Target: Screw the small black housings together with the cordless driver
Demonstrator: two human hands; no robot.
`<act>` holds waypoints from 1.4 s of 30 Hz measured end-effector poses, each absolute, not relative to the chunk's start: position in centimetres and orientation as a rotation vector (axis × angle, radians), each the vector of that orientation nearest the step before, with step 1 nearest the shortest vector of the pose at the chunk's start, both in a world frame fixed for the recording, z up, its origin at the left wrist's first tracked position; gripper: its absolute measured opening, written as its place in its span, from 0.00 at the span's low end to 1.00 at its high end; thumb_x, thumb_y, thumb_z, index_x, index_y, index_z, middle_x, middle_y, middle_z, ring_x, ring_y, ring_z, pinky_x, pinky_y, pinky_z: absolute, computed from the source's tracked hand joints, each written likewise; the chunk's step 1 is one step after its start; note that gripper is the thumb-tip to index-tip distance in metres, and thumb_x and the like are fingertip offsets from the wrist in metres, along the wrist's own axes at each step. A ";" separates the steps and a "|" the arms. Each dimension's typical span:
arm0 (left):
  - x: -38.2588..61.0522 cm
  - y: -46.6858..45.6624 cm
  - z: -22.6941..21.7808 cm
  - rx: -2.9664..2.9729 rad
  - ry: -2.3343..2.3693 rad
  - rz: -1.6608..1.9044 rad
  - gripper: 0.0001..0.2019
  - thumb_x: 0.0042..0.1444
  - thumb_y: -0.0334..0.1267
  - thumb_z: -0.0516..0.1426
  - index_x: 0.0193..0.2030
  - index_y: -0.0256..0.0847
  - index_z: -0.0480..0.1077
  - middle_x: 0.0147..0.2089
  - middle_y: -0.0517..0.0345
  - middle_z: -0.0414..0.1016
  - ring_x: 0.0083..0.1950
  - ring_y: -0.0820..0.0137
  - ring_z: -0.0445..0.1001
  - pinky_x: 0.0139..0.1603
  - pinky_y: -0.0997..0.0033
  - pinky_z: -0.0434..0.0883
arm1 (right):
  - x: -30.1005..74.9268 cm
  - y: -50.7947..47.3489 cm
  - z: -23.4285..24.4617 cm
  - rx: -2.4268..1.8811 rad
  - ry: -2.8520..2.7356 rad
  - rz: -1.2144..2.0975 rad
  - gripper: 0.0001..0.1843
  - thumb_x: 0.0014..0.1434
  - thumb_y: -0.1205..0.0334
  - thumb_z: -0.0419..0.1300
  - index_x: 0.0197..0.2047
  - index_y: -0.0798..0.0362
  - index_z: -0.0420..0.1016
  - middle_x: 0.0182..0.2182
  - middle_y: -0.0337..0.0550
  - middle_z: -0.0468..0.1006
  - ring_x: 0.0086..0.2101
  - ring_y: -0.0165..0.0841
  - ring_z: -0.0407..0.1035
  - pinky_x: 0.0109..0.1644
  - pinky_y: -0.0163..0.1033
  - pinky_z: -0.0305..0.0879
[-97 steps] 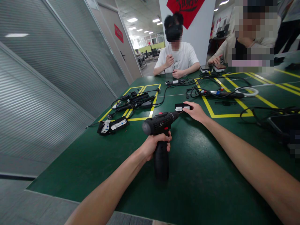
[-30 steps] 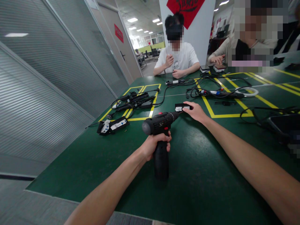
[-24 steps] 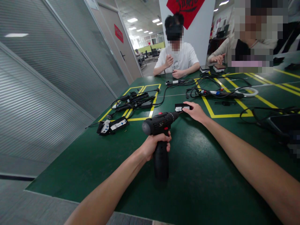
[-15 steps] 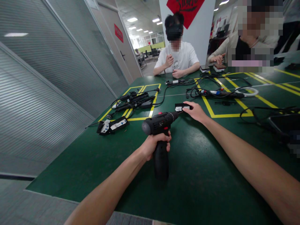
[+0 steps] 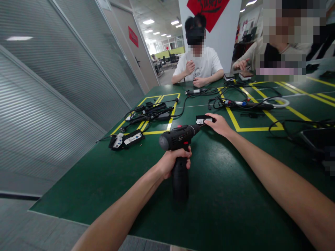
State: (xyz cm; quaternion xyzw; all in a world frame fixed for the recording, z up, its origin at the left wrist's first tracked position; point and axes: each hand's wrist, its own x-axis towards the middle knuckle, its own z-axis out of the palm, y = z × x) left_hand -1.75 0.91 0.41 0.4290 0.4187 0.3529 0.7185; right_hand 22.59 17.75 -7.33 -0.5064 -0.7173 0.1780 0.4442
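Note:
My left hand [image 5: 171,161] is wrapped round the grip of a black cordless drill [image 5: 178,139] with a red switch on top. The drill's nose points away from me at a small black block with a white label [image 5: 202,119] lying on the green table [image 5: 225,195]. My right hand [image 5: 220,124] rests on that block's right side, fingers closed on it, holding it down against the table. The drill tip meets the block's near left corner.
A black labelled device [image 5: 127,139] lies at the left. A tangle of black cables and tools [image 5: 151,111] fills a yellow-taped square. More cables [image 5: 243,103] run across the far table. Two people sit opposite [image 5: 199,64]. A dark tray [image 5: 316,137] sits at right.

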 end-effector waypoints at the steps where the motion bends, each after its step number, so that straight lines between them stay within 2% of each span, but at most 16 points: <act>1: -1.8 0.9 0.4 0.947 0.925 0.777 0.13 0.45 0.34 0.59 0.39 0.35 0.67 0.30 0.59 0.67 0.23 0.74 0.69 0.27 0.72 0.65 | 22.6 17.8 -7.3 -1.256 -1.778 0.443 0.24 0.55 0.53 0.60 0.55 0.50 0.74 0.47 0.47 0.78 0.45 0.41 0.72 0.51 0.45 0.65; 42: -2.0 1.0 0.0 0.957 0.885 0.771 0.11 0.48 0.33 0.57 0.40 0.35 0.66 0.31 0.60 0.65 0.24 0.75 0.69 0.28 0.72 0.65 | 22.6 18.2 -7.9 -1.226 -1.757 0.439 0.23 0.55 0.55 0.61 0.54 0.49 0.75 0.47 0.45 0.77 0.46 0.40 0.71 0.52 0.45 0.65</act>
